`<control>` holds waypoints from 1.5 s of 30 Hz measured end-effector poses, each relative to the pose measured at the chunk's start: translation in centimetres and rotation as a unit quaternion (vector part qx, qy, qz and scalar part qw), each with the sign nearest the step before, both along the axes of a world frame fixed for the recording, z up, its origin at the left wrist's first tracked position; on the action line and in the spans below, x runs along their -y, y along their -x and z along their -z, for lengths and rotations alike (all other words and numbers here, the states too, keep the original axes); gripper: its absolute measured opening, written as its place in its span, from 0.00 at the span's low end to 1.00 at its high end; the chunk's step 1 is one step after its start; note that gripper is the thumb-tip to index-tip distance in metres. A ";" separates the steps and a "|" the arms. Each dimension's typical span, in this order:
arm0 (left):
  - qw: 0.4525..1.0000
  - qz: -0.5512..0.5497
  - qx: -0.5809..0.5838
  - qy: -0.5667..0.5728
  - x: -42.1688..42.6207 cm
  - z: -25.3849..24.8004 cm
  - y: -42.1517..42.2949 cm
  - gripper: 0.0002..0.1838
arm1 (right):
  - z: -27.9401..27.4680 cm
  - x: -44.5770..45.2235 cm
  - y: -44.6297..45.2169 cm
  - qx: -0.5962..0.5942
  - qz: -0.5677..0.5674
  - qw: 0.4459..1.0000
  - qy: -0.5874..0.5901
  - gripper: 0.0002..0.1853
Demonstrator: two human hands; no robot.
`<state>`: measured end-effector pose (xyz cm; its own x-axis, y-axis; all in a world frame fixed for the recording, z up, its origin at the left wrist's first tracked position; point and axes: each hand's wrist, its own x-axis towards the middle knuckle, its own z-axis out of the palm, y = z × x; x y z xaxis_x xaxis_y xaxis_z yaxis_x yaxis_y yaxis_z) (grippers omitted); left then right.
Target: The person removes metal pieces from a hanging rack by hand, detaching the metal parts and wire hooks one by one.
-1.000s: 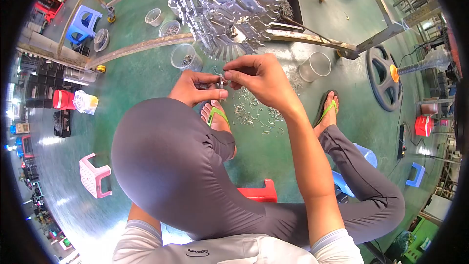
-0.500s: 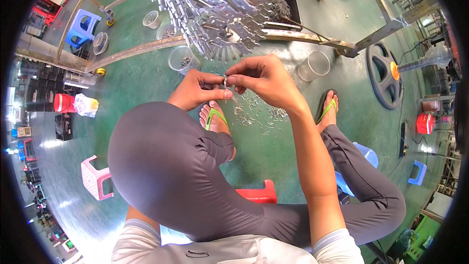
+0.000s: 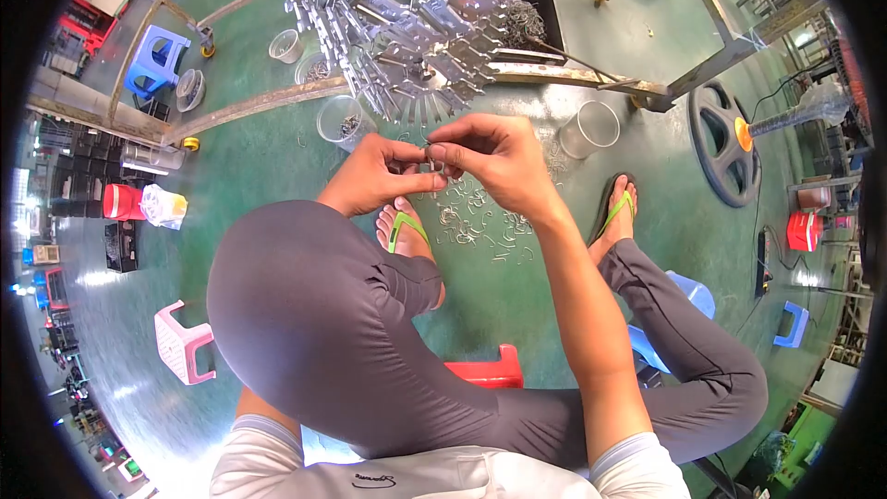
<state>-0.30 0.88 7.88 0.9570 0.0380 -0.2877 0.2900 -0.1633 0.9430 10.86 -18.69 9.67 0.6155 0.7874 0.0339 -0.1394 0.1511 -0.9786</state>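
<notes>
And here the 2 hands have closed up: the left hand [image 3: 374,173] pinches a small metal piece [image 3: 431,163], the right hand [image 3: 500,155] now nipping its upper end (fingertips hide most of it), so this looks like fine, two-handed fiddling. Below, curved metal bits [image 3: 467,226] litter the floor [image 3: 480,305]; beyond, a clear tub [image 3: 329,115] and clustered metal plates [image 3: 407,32].

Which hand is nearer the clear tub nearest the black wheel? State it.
Right. In the picture, the right hand is just left of and below the clear tub; the left hand is farther left.
</notes>
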 end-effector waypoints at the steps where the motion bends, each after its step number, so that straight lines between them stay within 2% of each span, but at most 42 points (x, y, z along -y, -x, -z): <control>1: 1.000 -0.006 0.005 -0.009 0.1 -0.1 -0.2 0.20 | 0.3 -0.1 0.4 -0.010 0.025 1.000 -0.016 0.09; 3: 0.999 -0.019 0.013 -0.028 0.3 -0.6 -0.4 0.21 | 1.0 -0.2 1.0 -0.036 0.073 0.996 -0.044 0.09; 6: 0.990 -0.035 0.046 -0.127 0.2 -1.2 -0.4 0.19 | 1.4 -0.7 1.3 -0.014 0.137 0.988 -0.068 0.08; 9: 0.960 -0.182 0.104 -0.185 0.5 -4.9 -1.3 0.18 | 0.9 -0.7 1.2 -0.026 0.139 0.988 -0.064 0.08; 12: 0.850 -0.309 0.350 -0.244 0.6 -7.0 -3.2 0.17 | 0.4 -1.2 1.5 -0.012 0.155 0.986 -0.068 0.08; 15: 0.820 -0.274 0.392 -0.314 0.6 -8.4 -5.4 0.14 | 0.1 -1.4 1.5 -0.007 0.158 0.986 -0.055 0.08; 18: 0.788 -0.270 0.366 -0.414 1.2 -9.1 -6.4 0.13 | 0.1 -1.5 1.4 0.003 0.168 0.984 -0.056 0.08; 21: 0.799 -0.270 0.355 -0.403 1.1 -8.8 -6.4 0.13 | 0.1 -1.2 1.1 0.001 0.173 0.984 -0.050 0.08; 24: 0.854 -0.261 0.352 -0.279 0.9 -8.7 -5.3 0.11 | -0.5 -1.5 0.9 0.027 0.212 0.975 -0.058 0.08; 27: 0.854 -0.224 0.397 -0.249 0.4 -7.6 -3.9 0.09 | -1.4 -1.7 0.9 0.033 0.224 0.972 -0.068 0.08; 30: 0.864 -0.230 0.415 -0.171 1.0 -7.4 -3.0 0.08 | -2.1 -1.9 1.3 0.029 0.218 0.973 -0.070 0.08; 42: 0.845 -0.210 0.457 -0.184 1.0 -6.7 -2.8 0.10 | -2.5 -2.4 2.2 0.060 0.205 0.976 -0.050 0.07; 45: 0.845 -0.223 0.452 -0.179 1.3 -6.9 -2.7 0.10 | -2.4 -2.5 2.1 0.128 0.238 0.962 -0.044 0.06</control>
